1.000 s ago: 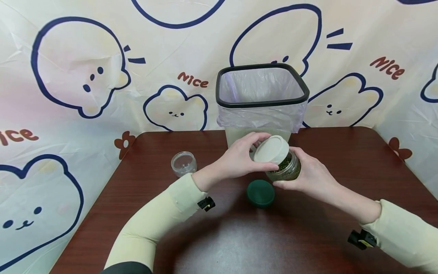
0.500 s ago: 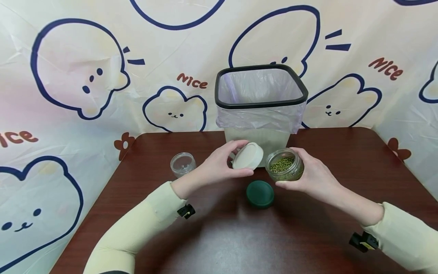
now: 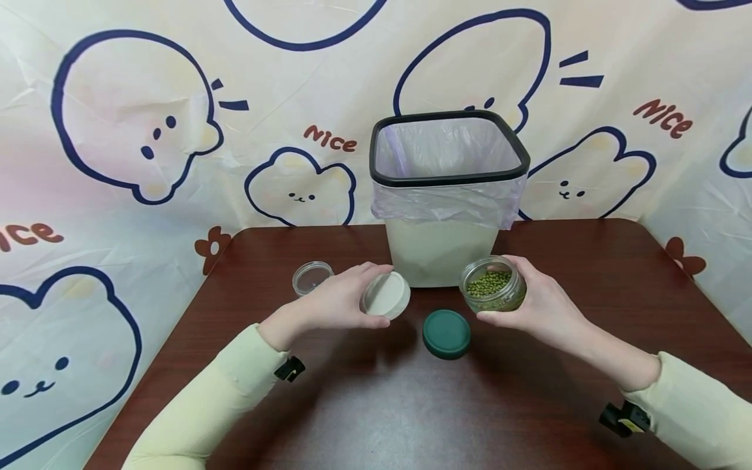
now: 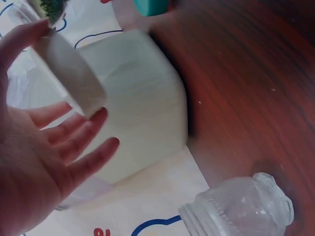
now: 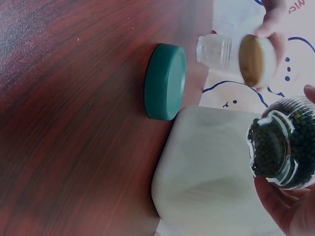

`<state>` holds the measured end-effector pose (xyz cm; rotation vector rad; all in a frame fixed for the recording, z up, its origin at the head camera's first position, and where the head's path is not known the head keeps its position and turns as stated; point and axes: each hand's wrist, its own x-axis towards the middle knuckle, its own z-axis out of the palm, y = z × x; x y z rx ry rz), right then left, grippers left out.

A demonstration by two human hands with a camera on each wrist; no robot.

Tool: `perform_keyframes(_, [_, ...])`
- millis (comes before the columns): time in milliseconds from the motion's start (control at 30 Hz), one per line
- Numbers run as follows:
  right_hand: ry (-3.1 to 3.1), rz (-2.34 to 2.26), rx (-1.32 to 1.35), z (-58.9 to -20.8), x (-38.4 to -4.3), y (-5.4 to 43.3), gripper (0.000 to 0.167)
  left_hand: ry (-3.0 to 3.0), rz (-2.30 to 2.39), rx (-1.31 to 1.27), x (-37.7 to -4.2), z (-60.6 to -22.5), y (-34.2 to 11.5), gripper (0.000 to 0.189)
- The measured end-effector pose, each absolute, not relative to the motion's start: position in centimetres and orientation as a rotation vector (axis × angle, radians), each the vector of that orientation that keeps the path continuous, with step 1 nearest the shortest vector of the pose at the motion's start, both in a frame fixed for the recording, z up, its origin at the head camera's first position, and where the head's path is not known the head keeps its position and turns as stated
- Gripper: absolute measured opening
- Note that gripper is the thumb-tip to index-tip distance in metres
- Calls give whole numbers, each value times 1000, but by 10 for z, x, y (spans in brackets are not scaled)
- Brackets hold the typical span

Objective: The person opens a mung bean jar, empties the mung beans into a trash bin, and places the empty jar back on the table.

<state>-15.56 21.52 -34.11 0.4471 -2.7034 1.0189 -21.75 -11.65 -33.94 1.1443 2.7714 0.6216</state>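
1. Jar [image 3: 499,303] with the green beans [image 3: 489,284] is up in the right hand [image 3: 543,300], about half past one if you make the green lid [image 3: 446,334] the clock's centre (head view).
2. Right hand has fingers and thumb wrapped round the jar's side. Guessing that's to leave the mouth uncovered. It's tipped a touch, but the beans sit below the rim, so I wouldn't sweat spills at that tilt.
3. Left hand [image 3: 335,301] is out around ten o'clock, pinching the white lid [image 3: 386,296] by its edge, other fingers loosely spread. Edge grip makes sense to me: easy hold on something wide and flat.
4. Green lid lies flat on the table [image 3: 376,405], probably parked there because both hands can reach it.
5. Bin [image 3: 440,251] stands at twelve, liner [image 3: 449,205] folded over the outside, I figure so it doesn't slip.
6. Second jar [image 4: 241,204] is between nine and ten, past the left hand. Left wrist view's blurry, so can't swear whether it holds anything.
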Motion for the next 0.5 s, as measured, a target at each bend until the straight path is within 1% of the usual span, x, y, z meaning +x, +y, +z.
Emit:
perform_keyframes(300, [-2690,1029,451,-341,-154,216,84,2790,170,1210,-218,-367,-109,80])
perform_keyframes(500, [-2696,1039,450,-340,-154,216,84,2796,6,1265,-216,-381,-105,80])
